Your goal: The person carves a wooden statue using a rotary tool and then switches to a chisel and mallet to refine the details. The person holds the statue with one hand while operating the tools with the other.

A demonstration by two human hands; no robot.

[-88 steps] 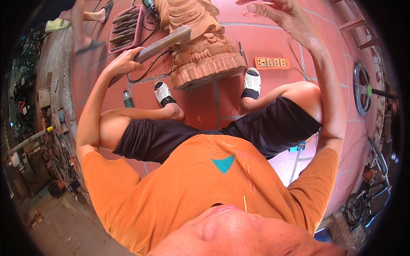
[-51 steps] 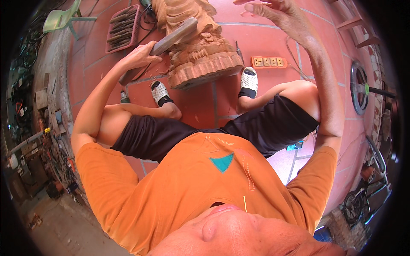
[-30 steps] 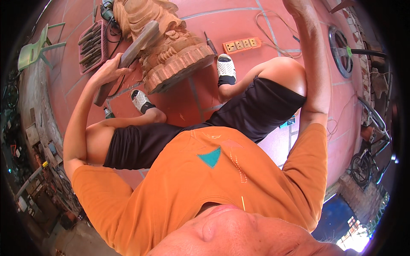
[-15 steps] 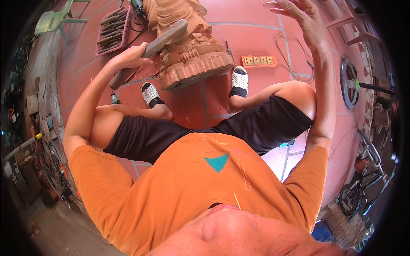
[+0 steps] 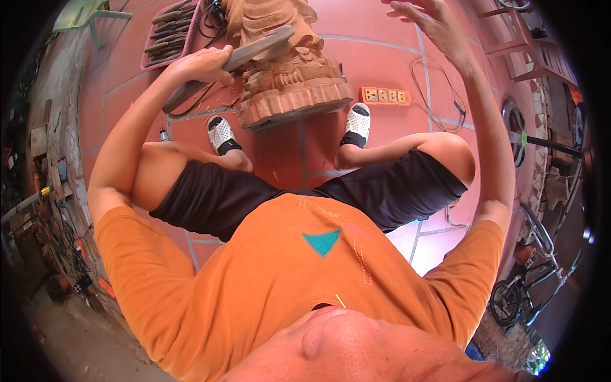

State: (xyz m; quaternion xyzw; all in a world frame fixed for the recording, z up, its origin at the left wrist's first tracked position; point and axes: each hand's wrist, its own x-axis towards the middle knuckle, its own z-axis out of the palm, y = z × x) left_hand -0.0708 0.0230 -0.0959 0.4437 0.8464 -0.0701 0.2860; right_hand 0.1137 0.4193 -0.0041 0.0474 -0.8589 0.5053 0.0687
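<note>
My left hand (image 5: 205,65) is closed round a long, greyish-brown wooden bar (image 5: 262,48), which slants up to the right. The bar's far end overlaps the carved wooden statue (image 5: 286,70) in this view; whether they touch I cannot tell. The statue lies on the floor with its ridged base turned toward me, its upper part cut off by the top of the picture. Raised at the upper right, my right hand (image 5: 428,22) holds nothing, its fingers stretched and apart, partly beyond the picture's edge.
A pink basket (image 5: 193,39) of carving tools lies at the upper left beside a green plastic chair (image 5: 79,16). An orange power strip (image 5: 384,96) with a cord rests right of the statue. My feet in white perforated shoes (image 5: 223,135) flank its base. Wheel (image 5: 514,130) at right.
My left hand and the wooden bar have moved slightly up and to the right. My right hand has shifted a little left and up. The whole view has tilted slightly.
</note>
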